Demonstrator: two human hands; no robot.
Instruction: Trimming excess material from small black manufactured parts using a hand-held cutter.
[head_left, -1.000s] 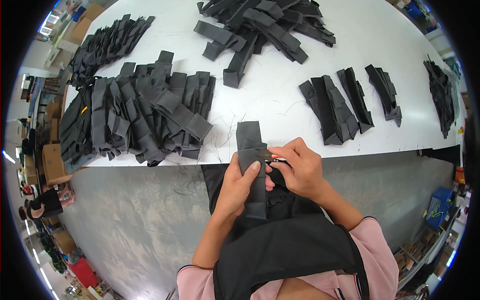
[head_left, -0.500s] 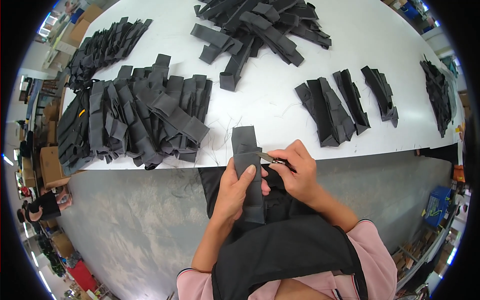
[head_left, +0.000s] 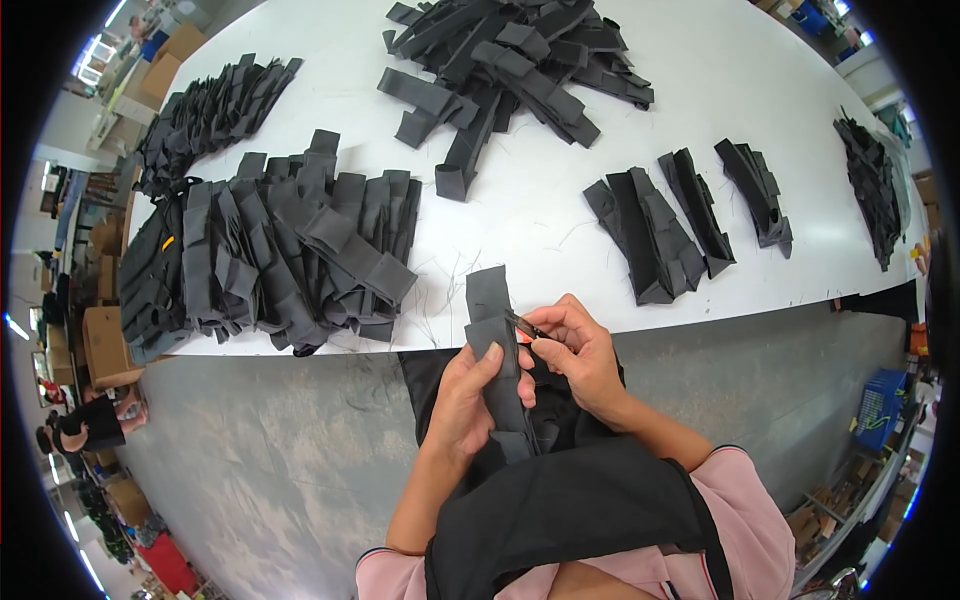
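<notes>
Fabric strip (head_left: 492, 345), dark grey, stands upright just off the white table (head_left: 560, 215) edge, my left hand (head_left: 468, 400) pinching it flat. My right hand (head_left: 580, 350) fingers press together around small snips (head_left: 524, 325) at its edge; I judge I'm trimming stray thread, and the next cut needs steady aim.

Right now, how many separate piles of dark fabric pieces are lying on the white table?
6: far-left pile, big near-left pile, loose heap at top centre, near-right pile of several close bundles, small pile beside it, far-right pile. More may lie outside the view.

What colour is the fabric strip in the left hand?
Dark grey; the fabric strip shows best in the head view.
</notes>
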